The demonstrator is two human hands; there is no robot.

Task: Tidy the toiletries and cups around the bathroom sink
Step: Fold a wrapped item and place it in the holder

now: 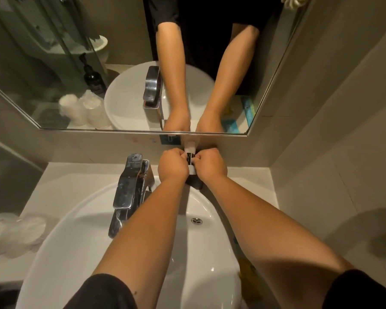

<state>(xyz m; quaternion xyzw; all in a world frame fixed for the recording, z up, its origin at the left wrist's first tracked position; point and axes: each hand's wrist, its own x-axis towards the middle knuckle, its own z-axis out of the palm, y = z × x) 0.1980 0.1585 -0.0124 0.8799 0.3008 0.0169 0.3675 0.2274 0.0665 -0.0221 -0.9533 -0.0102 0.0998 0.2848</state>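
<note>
Here, behind the sink (143,253), at the back edge of the worktop (250,181) and close against the wall below the mirror (54,63): both hands meeting on 1 small toiletry packet (191,160), white with a dark band. Left hand (173,166) curled, fingertips pinching the packet's left side; right hand (212,165) curled likewise, pinching its right side. Held from 2 sides, probably to square it up or stand it straight against the wall, out of the basin's splash. Upper end of the packet reaching up toward the mirror's lower frame; lower end tucked between the wrists, just above a dark object (195,185) resting on the worktop at the sink's back rim. What that dark object is: not clear, perhaps a tray or holder for the packet.

Faucet (129,188) just left of the hands, not touched. Wrapped cups (16,233) at the worktop's left edge, well apart from the hands and apparently not yet dealt with. Something yellow (247,273) along the sink's right side, mostly hidden by the right forearm. Pump bottle visible only as a reflection (94,81), so somewhere on the left of the worktop, out of direct view.

Judging by this, 1 toiletry in hand and the cups still to do.
</note>
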